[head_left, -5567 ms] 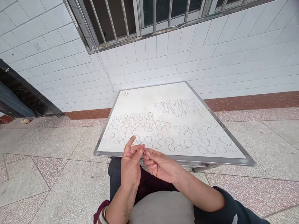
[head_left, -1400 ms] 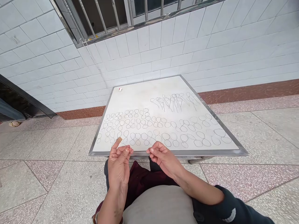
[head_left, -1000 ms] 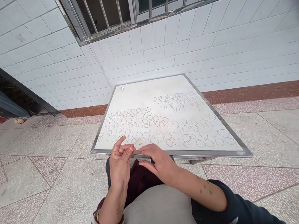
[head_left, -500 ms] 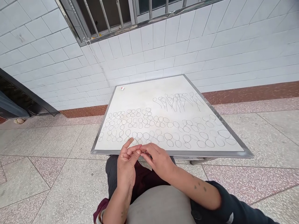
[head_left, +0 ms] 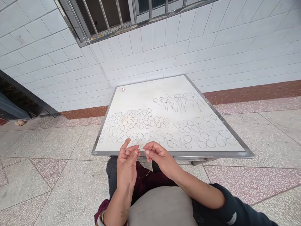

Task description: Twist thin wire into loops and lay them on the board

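My left hand (head_left: 128,161) is in front of the table's near edge, thumb and index finger pinched together on a thin strand, with another finger raised. Facing it, my right hand (head_left: 162,160) also pinches with thumb and forefinger; a small gap parts the two sets of fingertips. A fine pale strand (head_left: 148,172) hangs below the right fingers, too thin to make out fully. Just beyond the hands, many thin dark loops (head_left: 168,137) lie in rows on the white tabletop (head_left: 138,99). Farther back on the right lies a group of loops with long tails (head_left: 177,102).
A grey metal rim (head_left: 174,153) edges the table. A small white and red object (head_left: 123,89) rests at its far left corner. Behind are a tiled wall (head_left: 150,56) and a barred window (head_left: 119,15). At the far left, part of a person's leg and foot (head_left: 20,122) shows.
The fingertips were touching and are now slightly apart, the right hand having moved a little to the right. The pale strand now shows below it. Loops on the table have not moved.
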The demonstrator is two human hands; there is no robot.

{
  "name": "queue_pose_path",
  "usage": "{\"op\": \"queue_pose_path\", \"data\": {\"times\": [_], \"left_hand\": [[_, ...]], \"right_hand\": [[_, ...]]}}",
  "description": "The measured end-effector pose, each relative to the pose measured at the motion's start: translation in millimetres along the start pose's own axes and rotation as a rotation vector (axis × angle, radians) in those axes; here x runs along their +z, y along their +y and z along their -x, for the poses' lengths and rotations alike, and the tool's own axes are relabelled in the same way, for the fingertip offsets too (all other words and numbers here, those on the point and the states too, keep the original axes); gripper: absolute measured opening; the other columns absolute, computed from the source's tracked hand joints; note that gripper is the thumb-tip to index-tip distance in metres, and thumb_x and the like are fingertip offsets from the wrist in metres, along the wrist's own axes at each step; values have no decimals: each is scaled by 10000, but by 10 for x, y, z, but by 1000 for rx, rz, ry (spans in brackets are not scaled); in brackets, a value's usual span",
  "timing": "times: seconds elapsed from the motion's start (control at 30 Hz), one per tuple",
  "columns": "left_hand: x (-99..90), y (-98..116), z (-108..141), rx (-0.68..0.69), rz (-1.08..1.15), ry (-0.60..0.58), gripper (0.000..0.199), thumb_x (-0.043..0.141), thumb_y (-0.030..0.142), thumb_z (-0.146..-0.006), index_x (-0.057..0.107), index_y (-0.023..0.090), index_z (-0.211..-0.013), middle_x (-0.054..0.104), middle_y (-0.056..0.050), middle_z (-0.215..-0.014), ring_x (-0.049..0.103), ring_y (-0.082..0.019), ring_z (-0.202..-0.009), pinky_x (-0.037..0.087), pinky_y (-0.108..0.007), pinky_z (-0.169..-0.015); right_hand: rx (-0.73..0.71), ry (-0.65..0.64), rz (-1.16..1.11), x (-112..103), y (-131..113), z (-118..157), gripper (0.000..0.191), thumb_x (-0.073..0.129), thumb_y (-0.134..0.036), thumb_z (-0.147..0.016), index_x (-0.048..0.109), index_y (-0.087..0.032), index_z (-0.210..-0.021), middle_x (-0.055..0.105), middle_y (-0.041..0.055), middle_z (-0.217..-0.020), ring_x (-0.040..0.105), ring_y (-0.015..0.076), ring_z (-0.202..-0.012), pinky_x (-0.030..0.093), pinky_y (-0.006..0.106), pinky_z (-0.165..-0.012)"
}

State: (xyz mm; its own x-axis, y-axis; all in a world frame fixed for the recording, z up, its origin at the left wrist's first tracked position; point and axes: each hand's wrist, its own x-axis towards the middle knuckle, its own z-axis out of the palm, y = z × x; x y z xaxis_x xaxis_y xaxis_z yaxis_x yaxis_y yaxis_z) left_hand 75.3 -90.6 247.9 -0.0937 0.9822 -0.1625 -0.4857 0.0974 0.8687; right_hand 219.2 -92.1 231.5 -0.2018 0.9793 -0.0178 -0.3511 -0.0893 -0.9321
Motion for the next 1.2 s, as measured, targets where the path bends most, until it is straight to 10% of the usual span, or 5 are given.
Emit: {"op": "queue_pose_path", "data": {"times": [0.4,0.7,1.2], "left_hand": [[69,-32,121,111,-192,-24,511,762,225,-746,592,244,-1228,699,4,-882,617,-103,-840,476,-246,-837],[126,-43,147,145,-138,-25,431,726,235,-788,601,232,-1201,700,-1,-879,644,-112,-838,498,-261,-840],[155,-14,118,37,-62,-28,388,744,226,-768,636,195,-1139,694,2,-814,637,-96,-766,506,-250,-816]], "right_hand": [[-130,88,165,22,96,15,147,599,-295,-850,591,-227,-980,511,-50,-719,430,64,-465,377,202,-411],[-581,175,832,-30,150,47,240,505,-143,-893,611,-233,-1089,584,23,-791,588,140,-673,491,239,-537],[-673,151,943,-61,130,33,290,480,-105,-918,620,-241,-1132,582,20,-832,593,123,-694,518,240,-617]]}}
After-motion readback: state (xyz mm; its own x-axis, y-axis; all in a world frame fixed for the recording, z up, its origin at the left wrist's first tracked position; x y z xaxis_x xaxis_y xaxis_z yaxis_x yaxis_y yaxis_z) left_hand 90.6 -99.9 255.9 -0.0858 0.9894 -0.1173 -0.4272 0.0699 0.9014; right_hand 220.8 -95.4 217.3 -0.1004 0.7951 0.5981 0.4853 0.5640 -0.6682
